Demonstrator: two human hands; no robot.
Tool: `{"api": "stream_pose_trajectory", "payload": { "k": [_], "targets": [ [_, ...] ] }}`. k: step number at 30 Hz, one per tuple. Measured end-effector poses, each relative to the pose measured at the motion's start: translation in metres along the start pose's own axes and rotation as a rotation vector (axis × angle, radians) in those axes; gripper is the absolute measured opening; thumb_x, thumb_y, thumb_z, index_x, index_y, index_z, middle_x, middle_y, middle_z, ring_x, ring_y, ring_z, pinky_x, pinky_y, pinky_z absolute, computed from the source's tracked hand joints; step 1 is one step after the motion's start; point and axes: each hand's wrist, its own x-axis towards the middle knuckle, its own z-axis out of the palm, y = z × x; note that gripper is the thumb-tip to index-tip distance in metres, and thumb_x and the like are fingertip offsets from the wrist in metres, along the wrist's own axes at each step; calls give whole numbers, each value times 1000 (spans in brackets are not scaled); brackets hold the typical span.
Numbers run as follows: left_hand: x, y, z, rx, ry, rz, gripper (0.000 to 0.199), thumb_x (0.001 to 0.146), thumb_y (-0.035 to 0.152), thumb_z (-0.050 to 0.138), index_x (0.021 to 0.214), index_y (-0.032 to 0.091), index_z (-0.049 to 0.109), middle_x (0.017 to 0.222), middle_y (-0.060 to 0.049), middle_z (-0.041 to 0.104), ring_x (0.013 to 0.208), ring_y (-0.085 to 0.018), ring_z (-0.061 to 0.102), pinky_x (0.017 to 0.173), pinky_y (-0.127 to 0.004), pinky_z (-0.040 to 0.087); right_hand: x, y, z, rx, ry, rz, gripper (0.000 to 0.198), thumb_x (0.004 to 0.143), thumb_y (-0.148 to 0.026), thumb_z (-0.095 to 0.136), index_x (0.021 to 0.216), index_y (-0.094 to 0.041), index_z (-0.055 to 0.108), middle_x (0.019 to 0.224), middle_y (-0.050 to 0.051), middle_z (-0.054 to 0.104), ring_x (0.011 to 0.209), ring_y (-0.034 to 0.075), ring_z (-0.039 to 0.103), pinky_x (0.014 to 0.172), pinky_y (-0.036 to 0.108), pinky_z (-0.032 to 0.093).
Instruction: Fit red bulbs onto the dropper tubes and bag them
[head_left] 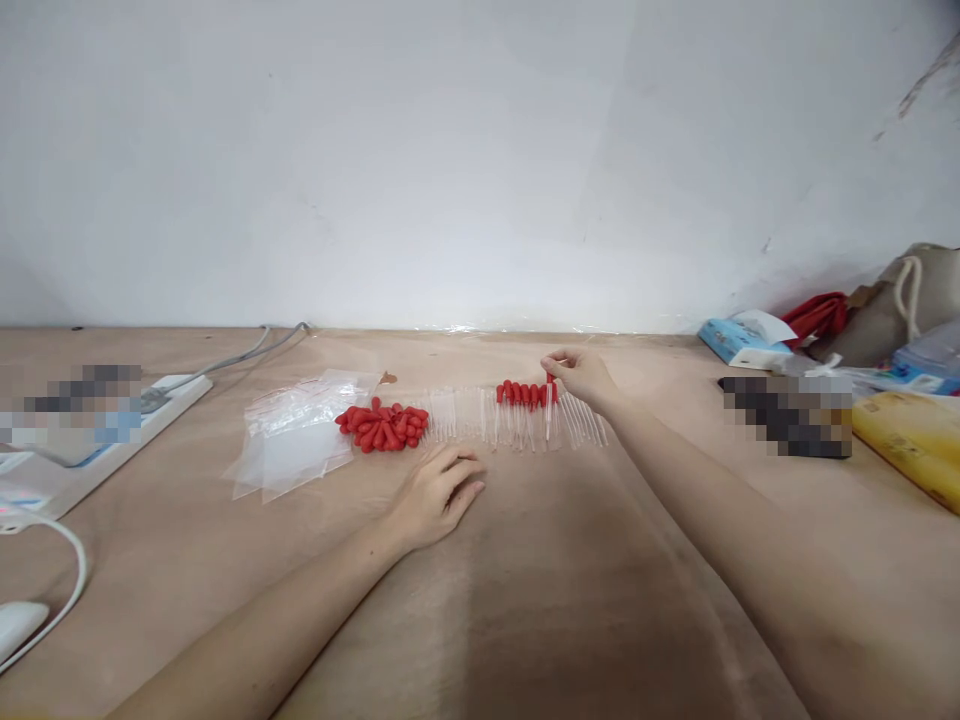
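1. Right hand [589,378], right of center frame: grip closed to a pinch, thumb and fingertips on a red bulb [550,380]. A clear tube hangs below it, at the right end of the capped row (whether the bulb is fully seated, can't tell from here).
2. Left hand [441,492], center frame: grip relaxed, fingers loosely curled and slightly apart, resting on the counter [570,600]. It's just below the clear tubes [454,415]; contact with them can't be confirmed.
3. Capped row [523,395], center right: red bulbs side by side at the top, clear stems pointing down the frame. More bare tubes [581,420] fan out to its right, partly under the right wrist.
4. Loose bulbs [382,428], left of center: red heap, touching the edge of the plastic bags.
5. Containers: clear plastic bags [296,440], left of center, lying flat in an overlapping stack. Tissue box [742,342], right side of frame: blue and white, white tissue out of the top. Yellow packet [911,440], far right edge (contents hidden).
6. Power strip [124,435], left side, gray plug and cable attached.
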Motion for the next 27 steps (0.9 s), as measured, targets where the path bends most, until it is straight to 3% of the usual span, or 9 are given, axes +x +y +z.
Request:
{"api": "stream_pose_trajectory", "payload": {
  "k": [7, 11, 14, 18, 27],
  "targets": [
    [-1, 0, 0, 5, -27, -7, 18, 86, 22, 43, 94, 18, 58, 100, -8, 54, 93, -19, 51, 83, -36, 42, 4, 11, 26, -187, 23, 16, 26, 70, -40, 57, 81, -18, 66, 72, 4, 64, 65, 14, 57, 61, 25, 40],
    [-1, 0, 0, 5, -15, -3, 18, 86, 23, 43, 93, 18, 59, 100, -8, 54, 93, -19, 51, 82, -36, 43, -4, 13, 13, -281, 67, 4, 33, 70, -41, 57, 92, -16, 62, 75, 4, 62, 69, 15, 56, 64, 25, 39],
    [-1, 0, 1, 8, -8, -5, 18, 85, 23, 43, 93, 18, 59, 100, -8, 54, 92, -19, 52, 82, -36, 44, -20, 14, -3, -386, 117, 4, 23, 71, -34, 55, 84, -16, 60, 71, 3, 61, 65, 14, 54, 59, 24, 38],
    [-1, 0, 2, 1, -11, -1, 18, 85, 22, 44, 93, 18, 59, 101, -8, 54, 92, -19, 52, 81, -36, 44, -47, 16, -13, -496, -4, -8, 12, 68, -27, 54, 64, -17, 58, 65, 4, 61, 61, 14, 54, 56, 23, 36],
    [0, 1, 0, 9, -19, -9, 17, 85, 22, 44, 93, 18, 59, 101, -8, 54, 92, -19, 51, 81, -35, 43, -57, 13, -2, -694, -119, 51, 17, 69, -24, 47, 62, -16, 61, 66, 9, 63, 63, 18, 58, 53, 25, 37]
  ]
}}
